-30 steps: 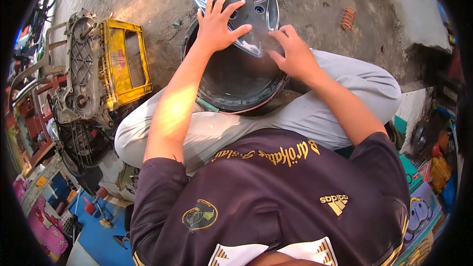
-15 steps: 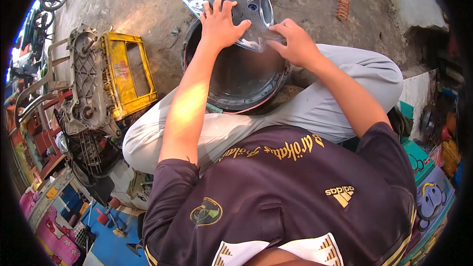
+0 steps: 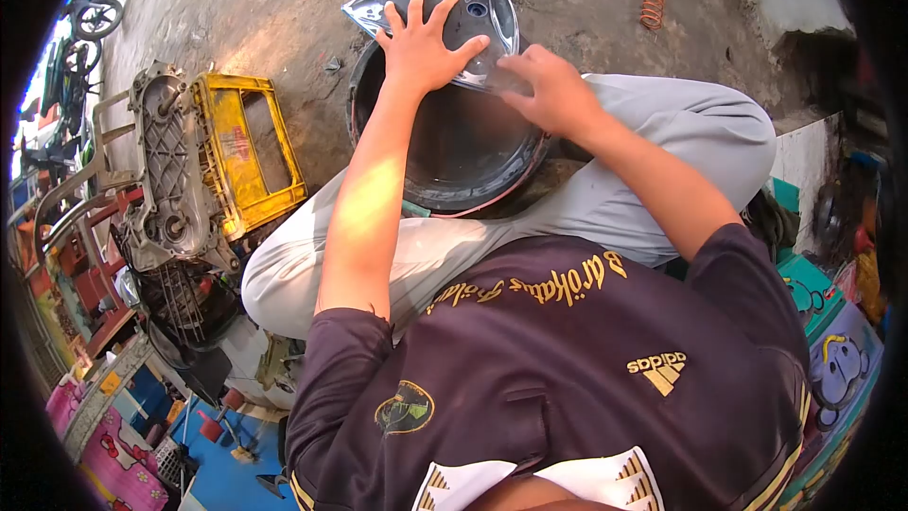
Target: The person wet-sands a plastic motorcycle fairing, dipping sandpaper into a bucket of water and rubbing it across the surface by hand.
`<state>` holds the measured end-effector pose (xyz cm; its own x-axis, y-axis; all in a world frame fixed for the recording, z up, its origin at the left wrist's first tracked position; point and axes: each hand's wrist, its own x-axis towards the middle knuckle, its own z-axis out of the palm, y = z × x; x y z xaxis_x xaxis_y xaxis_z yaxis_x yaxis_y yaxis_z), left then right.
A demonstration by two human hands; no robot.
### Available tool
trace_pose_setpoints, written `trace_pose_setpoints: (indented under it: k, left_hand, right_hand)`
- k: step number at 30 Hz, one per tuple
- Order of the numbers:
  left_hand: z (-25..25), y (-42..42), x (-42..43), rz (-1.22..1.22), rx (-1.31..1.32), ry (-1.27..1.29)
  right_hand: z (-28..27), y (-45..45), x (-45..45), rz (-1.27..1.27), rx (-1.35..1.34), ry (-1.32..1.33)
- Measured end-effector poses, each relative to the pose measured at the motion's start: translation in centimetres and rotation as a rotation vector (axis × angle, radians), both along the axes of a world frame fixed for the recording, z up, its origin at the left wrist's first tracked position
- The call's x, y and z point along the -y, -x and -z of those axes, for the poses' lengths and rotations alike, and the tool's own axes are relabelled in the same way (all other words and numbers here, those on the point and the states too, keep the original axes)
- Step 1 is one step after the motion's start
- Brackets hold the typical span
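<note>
Spread left hand (image 3: 421, 49) presses a glossy dark panel (image 3: 497, 26) above a black basin (image 3: 454, 200)

The glossy dark panel sits at the upper centre of the frame, its lower part overlapping the top side of the black basin. The left hand lies palm down on it, fingers fanned wide, gripping nothing. The right hand (image 3: 560, 93) is at the panel's lower right edge, fingers loosely bent; motion blurs the fingertips, so whether it has hold of anything cannot be told.

The person sits with bent legs in grey trousers (image 3: 690, 128) on either side of the basin, wearing a dark shirt (image 3: 558, 360) with gold lettering across the lower centre. At left, a yellow frame (image 3: 230, 201) stands just beside a grey metal casing (image 3: 170, 166). An orange coil spring (image 3: 652, 8) lies on the concrete floor (image 3: 591, 24) at upper right, well apart from both hands.
</note>
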<state>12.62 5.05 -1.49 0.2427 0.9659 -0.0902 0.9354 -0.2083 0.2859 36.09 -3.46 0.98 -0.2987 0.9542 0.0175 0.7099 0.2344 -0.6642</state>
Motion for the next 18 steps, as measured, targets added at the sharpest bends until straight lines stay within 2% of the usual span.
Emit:
trace_pose_setpoints:
  k: [1, 2, 3, 6, 9, 10, 13, 14, 17, 18]
  left_hand:
    - [0.0, 0.2, 0.0, 0.002, 0.011, 0.001]
    - [0.0, 0.3, 0.1, 0.008, 0.004, 0.006]
    - [0.1, 0.3, 0.0, 0.0, 0.017, 0.018]
    - [-0.2, 0.2, -0.2, 0.0, 0.022, 0.021]
    - [-0.1, 0.1, -0.4, -0.008, 0.018, 0.026]
    - [-0.1, 0.2, -0.3, -0.011, 0.022, 0.032]
    - [0.4, 0.3, -0.2, -0.005, 0.021, -0.011]
    - [0.6, 0.3, -0.4, -0.004, 0.023, -0.015]
    - [0.8, 0.3, 0.1, -0.002, 0.001, -0.052]
    - [0.7, 0.3, 0.0, -0.003, 0.015, -0.049]
  right_hand:
    - [0.1, 0.3, -0.2, 0.02, 0.019, -0.036]
    - [0.1, -0.1, -1.3, 0.097, 0.041, 0.096]
    - [0.3, -0.1, -1.1, 0.103, 0.035, 0.1]
    - [0.8, 0.4, -0.1, -0.024, -0.06, -0.087]
    - [0.5, 0.1, 0.1, -0.015, -0.004, -0.126]
    - [0.0, -0.4, -0.8, 0.088, -0.012, 0.065]
    - [0.0, -0.3, -0.4, -0.011, 0.006, -0.041]
    - [0.4, 0.2, 0.5, -0.069, -0.083, -0.058]
    - [-0.3, 0.1, 0.4, -0.039, 0.033, 0.0]
    - [0.0, -0.2, -0.3, 0.05, 0.053, 0.006]
